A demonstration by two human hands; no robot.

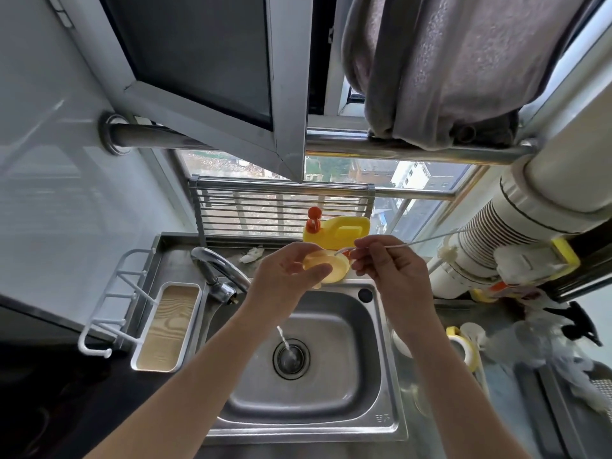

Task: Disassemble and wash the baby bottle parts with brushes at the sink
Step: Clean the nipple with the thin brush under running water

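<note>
**Small brush working a yellow bottle part over the sink**

The left hand [291, 276] curls its thumb and fingers around a round, shallow yellow plastic bottle part [331, 271], held above the back edge of the stainless steel sink [384, 419]. The right hand [387, 263] pinches a thin white wire-handled brush [437, 237], its tip touching the part's rim. The part looks light and stiff, probably wet and slippery, so its outer rim is the safest hold. The wire likely flexes, so a pinch near the bristles suits it. 1 curved metal faucet [215, 270] stands at the basin's back-left corner, and a thin stream of water [283, 339] falls toward the drain.
</note>
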